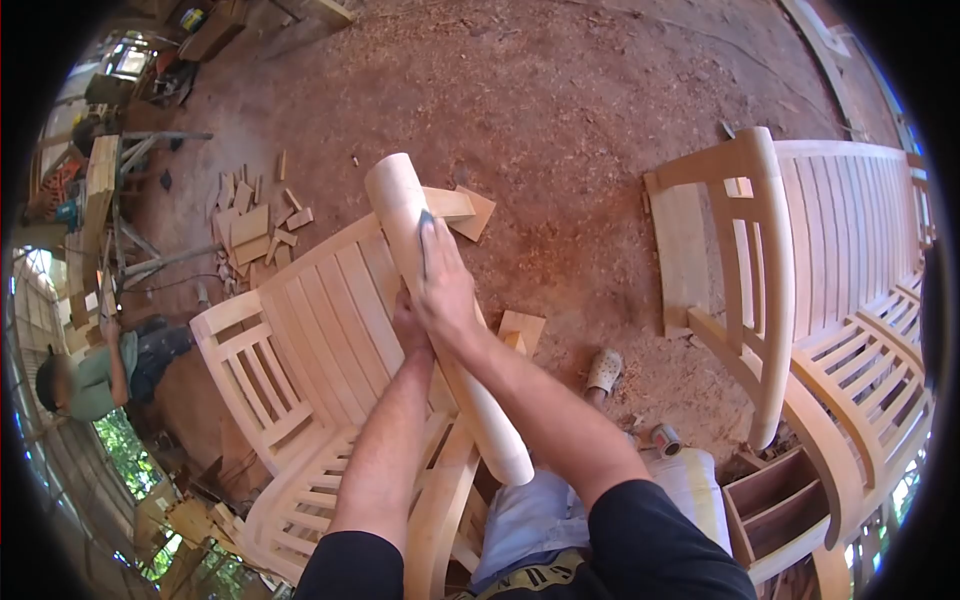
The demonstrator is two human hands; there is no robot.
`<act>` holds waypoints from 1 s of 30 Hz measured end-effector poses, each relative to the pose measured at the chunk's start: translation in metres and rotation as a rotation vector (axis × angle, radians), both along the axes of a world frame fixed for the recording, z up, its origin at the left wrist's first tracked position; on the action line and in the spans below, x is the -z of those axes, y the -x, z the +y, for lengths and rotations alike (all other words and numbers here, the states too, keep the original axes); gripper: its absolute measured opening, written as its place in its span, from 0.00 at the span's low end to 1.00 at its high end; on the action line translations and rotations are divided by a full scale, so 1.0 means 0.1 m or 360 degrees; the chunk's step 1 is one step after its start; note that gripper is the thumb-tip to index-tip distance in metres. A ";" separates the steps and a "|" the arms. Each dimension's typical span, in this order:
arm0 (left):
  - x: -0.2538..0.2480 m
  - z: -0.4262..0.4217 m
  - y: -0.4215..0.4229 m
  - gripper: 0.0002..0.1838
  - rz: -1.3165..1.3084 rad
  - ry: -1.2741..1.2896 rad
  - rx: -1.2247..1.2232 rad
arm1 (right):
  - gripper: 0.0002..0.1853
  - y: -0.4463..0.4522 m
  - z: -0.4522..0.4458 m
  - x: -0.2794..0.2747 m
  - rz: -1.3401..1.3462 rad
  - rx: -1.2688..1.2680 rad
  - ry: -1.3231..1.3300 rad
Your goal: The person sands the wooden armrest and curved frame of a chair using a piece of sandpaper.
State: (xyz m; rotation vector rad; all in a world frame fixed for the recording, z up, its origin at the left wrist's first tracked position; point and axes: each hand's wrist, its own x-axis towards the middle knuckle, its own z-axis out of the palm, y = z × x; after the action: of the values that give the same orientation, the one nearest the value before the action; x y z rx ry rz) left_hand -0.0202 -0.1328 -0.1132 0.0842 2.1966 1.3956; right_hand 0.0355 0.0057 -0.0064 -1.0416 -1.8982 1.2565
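A pale wooden bench (330, 310) with a slatted back and seat stands in front of me. Its thick, rounded armrest (492, 435) runs diagonally across the middle of the view. My right hand (446, 285) lies along the top of the armrest, fingers pressing a small dark piece of sandpaper (427, 222) against the wood. Just below it, my left hand (411, 322) grips the near side of the armrest, its fingers partly hidden by the wood and my right hand.
A second slatted wooden bench (840, 200) stands at right, beside an open wooden box (775, 500). A tin can (665, 438) sits near my legs. Wood offcuts (250, 228) lie on the dirt floor. Another person (105, 372) is at left by a workbench (100, 190).
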 end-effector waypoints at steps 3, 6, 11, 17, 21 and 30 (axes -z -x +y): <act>-0.35 0.18 -0.07 0.25 -0.0055 0.0189 -0.0001 | 0.26 0.30 0.59 -0.19 -0.0099 -0.0145 0.0578; -0.04 -0.10 0.11 0.26 0.0260 0.0705 0.0586 | 0.27 0.16 0.27 -0.05 -0.0057 -0.0056 0.0218; -0.24 0.07 -0.05 0.21 0.0151 0.0472 0.0275 | 0.37 -0.03 -0.08 -0.08 -0.0069 -0.0031 -0.0057; -0.29 0.16 -0.16 0.22 0.0100 0.0117 0.0009 | 0.33 0.14 0.05 -0.03 -0.0087 -0.0033 0.0035; -0.31 0.21 -0.12 0.25 -0.0054 -0.0054 -0.0052 | 0.31 0.06 -0.04 -0.09 -0.0200 -0.0040 -0.0062; -0.19 0.09 -0.04 0.26 -0.0085 0.0048 -0.0009 | 0.33 -0.09 -0.14 -0.21 -0.0292 -0.0101 -0.0204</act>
State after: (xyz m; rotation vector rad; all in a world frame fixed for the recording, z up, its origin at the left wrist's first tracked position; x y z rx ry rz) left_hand -0.0161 -0.1242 -0.0940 0.0297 2.1746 1.3517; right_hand 0.0443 -0.0083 0.0149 -1.0673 -2.1355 1.0886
